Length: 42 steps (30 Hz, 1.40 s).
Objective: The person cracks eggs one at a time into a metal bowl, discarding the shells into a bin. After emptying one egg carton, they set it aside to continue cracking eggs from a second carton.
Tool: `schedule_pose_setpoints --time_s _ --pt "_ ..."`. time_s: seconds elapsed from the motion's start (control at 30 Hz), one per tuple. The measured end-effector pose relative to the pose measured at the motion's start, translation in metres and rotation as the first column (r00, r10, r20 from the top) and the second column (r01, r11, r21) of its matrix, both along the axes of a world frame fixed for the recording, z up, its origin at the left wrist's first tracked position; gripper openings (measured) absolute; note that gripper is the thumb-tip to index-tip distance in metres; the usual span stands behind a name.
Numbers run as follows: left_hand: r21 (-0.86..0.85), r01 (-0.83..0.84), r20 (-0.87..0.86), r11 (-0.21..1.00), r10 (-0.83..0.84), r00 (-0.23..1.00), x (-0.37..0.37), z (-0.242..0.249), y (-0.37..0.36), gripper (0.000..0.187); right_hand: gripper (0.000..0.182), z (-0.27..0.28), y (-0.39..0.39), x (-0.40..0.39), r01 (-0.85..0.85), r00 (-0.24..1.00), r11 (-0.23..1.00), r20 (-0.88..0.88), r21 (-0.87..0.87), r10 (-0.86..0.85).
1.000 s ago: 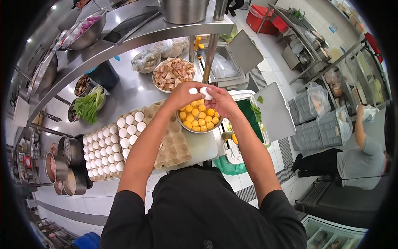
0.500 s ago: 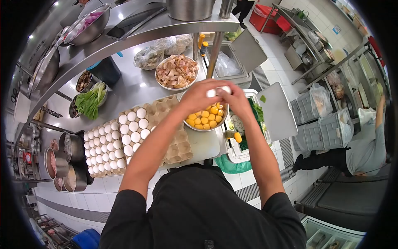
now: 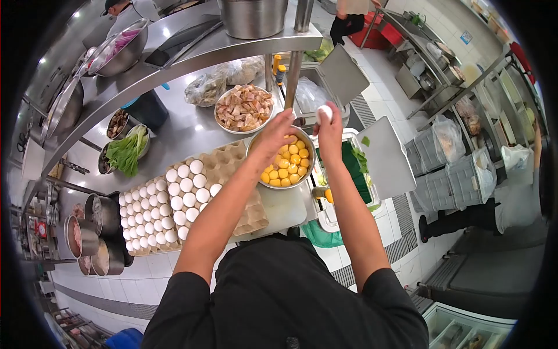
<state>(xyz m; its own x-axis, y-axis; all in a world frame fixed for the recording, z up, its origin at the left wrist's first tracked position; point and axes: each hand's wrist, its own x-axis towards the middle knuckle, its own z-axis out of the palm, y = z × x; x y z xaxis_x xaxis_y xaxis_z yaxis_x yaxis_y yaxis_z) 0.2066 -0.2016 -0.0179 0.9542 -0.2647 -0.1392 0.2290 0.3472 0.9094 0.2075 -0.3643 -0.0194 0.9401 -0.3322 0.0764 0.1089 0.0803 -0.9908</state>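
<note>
My right hand [image 3: 329, 135] is raised beside the steel bowl [image 3: 314, 166], its fingers closed on a white eggshell [image 3: 325, 113]. Several yellow egg yolks [image 3: 292, 160] lie in the bowl. Over the bowl's left rim is my left hand [image 3: 275, 138], its fingers apart and nothing visible in them. To the left, cardboard egg trays [image 3: 251, 208] hold rows of white eggs [image 3: 189, 199], with bare cups on their right side. A bowl of chopped meat [image 3: 244, 109] stands behind the yolk bowl.
A steel shelf [image 3: 197, 43] with its post [image 3: 295, 75] rises in front. Leafy greens [image 3: 126, 152] sit in a bowl at left. An open-lidded container [image 3: 356, 174] stands at right, with a yellow-handled tool [image 3: 323, 194] near it. Other people [image 3: 517, 209] stand farther off.
My hands have moved apart. The white eggshell is now in my right hand, off to the right, while my left hand has lowered toward the bowl's left side.
</note>
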Motion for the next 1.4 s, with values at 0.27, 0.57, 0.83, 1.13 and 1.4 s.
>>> schedule_pose_setpoints --time_s 0.27,0.57,0.83,1.13,1.4 --pt "0.312 -0.027 0.021 0.950 0.022 1.000 0.020 -0.003 0.038 0.040 0.045 -0.024 0.050 0.066 0.011 0.974 0.946 -0.216 0.323 0.063" --pt "0.504 0.153 0.343 0.850 -0.360 0.868 0.033 0.011 0.053 0.049 0.028 0.002 0.022 0.001 -0.497 0.795 0.786 -0.170 0.368 0.582" --pt "0.532 0.071 0.287 0.844 -0.258 0.923 0.014 -0.030 0.061 0.043 0.031 -0.005 0.028 -0.009 -0.589 0.716 0.770 -0.284 0.246 0.638" --pt "0.677 -0.073 0.492 0.732 -0.376 0.785 -0.009 0.012 0.052 0.047 0.044 0.013 0.015 -0.019 -0.577 0.814 0.717 -0.345 -0.390 0.467" --pt "0.898 -0.204 0.314 0.391 -0.243 0.918 -0.001 0.027 0.215 0.041 0.039 0.009 -0.061 -0.037 -0.019 0.995 0.629 0.044 -0.777 0.085"
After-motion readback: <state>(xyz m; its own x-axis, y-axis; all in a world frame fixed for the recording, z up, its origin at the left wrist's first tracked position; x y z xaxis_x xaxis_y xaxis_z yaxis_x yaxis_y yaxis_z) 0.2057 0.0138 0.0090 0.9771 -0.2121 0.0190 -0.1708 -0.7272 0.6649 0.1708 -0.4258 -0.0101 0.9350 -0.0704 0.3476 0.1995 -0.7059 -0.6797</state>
